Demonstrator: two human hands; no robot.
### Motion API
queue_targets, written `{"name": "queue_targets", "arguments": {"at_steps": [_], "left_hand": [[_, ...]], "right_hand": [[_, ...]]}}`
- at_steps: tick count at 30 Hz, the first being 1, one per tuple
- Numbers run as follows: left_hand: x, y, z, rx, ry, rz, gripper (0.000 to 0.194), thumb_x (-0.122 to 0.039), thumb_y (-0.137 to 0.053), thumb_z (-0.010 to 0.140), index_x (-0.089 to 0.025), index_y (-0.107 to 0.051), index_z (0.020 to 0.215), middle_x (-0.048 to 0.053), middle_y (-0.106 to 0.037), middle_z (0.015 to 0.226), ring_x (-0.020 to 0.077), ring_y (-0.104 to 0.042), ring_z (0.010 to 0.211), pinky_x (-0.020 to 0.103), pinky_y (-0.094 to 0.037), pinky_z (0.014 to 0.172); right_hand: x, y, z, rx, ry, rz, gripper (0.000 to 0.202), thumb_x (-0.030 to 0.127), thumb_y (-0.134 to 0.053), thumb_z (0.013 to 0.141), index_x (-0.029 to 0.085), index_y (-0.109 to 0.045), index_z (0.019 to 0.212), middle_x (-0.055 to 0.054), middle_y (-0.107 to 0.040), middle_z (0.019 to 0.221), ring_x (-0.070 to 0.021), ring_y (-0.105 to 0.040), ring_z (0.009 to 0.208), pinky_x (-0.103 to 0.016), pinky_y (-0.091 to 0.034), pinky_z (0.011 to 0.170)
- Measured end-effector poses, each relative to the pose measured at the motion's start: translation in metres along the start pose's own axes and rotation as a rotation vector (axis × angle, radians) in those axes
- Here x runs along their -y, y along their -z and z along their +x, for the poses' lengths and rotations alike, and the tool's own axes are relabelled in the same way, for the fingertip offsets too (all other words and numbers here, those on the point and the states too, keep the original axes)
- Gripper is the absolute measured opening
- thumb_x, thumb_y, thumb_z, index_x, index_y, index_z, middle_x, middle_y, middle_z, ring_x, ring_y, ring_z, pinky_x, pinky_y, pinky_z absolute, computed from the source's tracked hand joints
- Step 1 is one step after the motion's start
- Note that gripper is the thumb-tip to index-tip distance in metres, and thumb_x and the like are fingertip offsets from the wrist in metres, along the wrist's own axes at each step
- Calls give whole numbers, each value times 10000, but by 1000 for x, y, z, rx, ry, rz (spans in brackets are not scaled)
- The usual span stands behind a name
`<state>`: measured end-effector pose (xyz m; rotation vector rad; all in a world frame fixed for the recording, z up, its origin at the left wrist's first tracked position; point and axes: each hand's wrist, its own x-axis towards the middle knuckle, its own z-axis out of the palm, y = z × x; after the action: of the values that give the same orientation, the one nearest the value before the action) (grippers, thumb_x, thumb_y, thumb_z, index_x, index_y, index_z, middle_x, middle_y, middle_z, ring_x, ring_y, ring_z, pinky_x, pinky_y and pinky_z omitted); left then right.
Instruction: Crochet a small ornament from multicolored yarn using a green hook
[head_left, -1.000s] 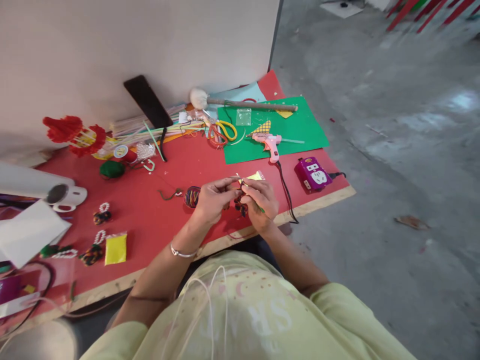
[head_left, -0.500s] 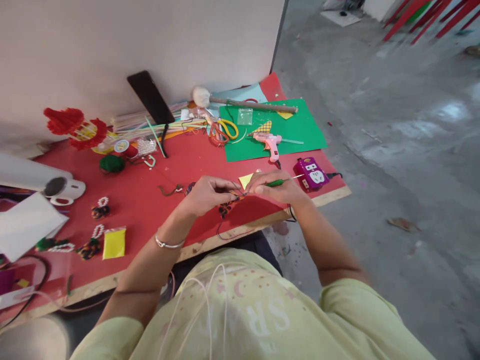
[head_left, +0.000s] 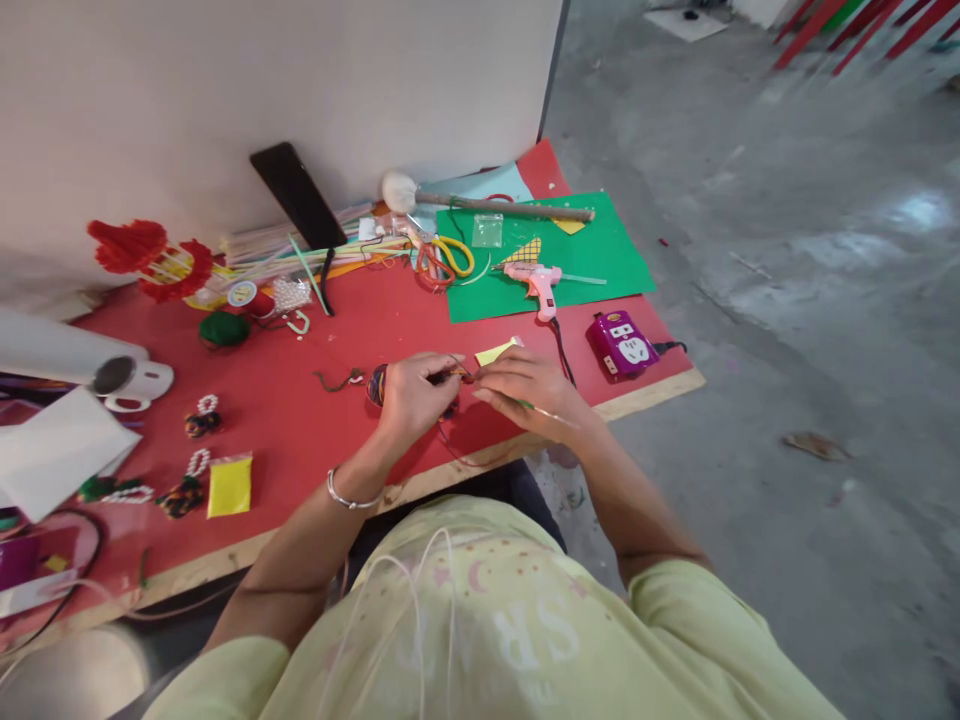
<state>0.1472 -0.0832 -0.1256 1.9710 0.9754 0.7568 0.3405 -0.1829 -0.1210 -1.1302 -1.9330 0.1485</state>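
My left hand (head_left: 414,395) pinches a small crocheted piece of dark multicoloured yarn (head_left: 450,410), mostly hidden by the fingers. My right hand (head_left: 529,390) is closed around a green-handled crochet hook (head_left: 553,414), its thin metal shaft pointing back towards the wrist. The fingertips of both hands nearly meet at the piece, so the hook's working tip is hidden. Beside my left hand lies a ball of dark variegated yarn (head_left: 376,385). A loose strand hangs below the piece towards the table edge.
A yellow packet (head_left: 496,351) lies just beyond my hands. Farther back are a pink glue gun (head_left: 541,288) on green card (head_left: 615,250) and scissors (head_left: 442,262). A purple power socket (head_left: 626,345) stands right; a mug (head_left: 135,380) and beaded yarn pieces (head_left: 180,497) are left.
My right hand has turned, swinging the hook's shaft from pointing right to pointing down towards the wrist. My left fingers have curled further over the crocheted piece, covering more of it.
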Motion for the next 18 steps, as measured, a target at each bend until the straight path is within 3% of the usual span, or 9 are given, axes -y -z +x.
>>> {"name": "queue_targets", "arguments": {"at_steps": [5,9,12,15,18], "left_hand": [[-6,3,-4,49,-60,13,238,-132,-669,832,-217,-868,933,64,-842,1019,217,-785,911,328,-611,879],[-12,1,-4,12,-21,-17,207,-148,-706,813,-234,-867,910,65,-834,1009,227,-767,941,333,-594,898],[-17,2,2,-15,162,-246,181,-199,-791,743,-200,-858,912,65,-815,909,200,-726,807,293,-574,720],[-21,8,9,188,484,-632,310,-241,-881,641,-142,-839,933,32,-720,691,68,-467,469,208,-328,440],[-24,13,13,370,653,-835,379,-228,-927,559,-120,-830,909,4,-652,623,5,-308,403,183,-156,415]], "right_hand": [[-4,10,1,-8,-89,144,152,286,-618,1027,235,-761,1032,-62,-834,980,-187,-746,889,-365,-608,850],[-8,2,-3,-2,-46,13,149,284,-628,1019,253,-761,1076,-70,-835,1028,-211,-743,938,-399,-613,885],[-7,-18,-18,-62,-29,-167,199,270,-662,997,275,-754,1173,-91,-822,1175,-248,-726,1037,-450,-603,936],[-5,-38,-36,-198,-44,-273,262,294,-739,950,329,-751,1209,-79,-814,1238,-256,-714,1036,-453,-595,918],[-2,-43,-43,-269,-51,-272,259,326,-791,911,347,-767,1169,-64,-833,1194,-246,-724,979,-444,-600,892]]}}
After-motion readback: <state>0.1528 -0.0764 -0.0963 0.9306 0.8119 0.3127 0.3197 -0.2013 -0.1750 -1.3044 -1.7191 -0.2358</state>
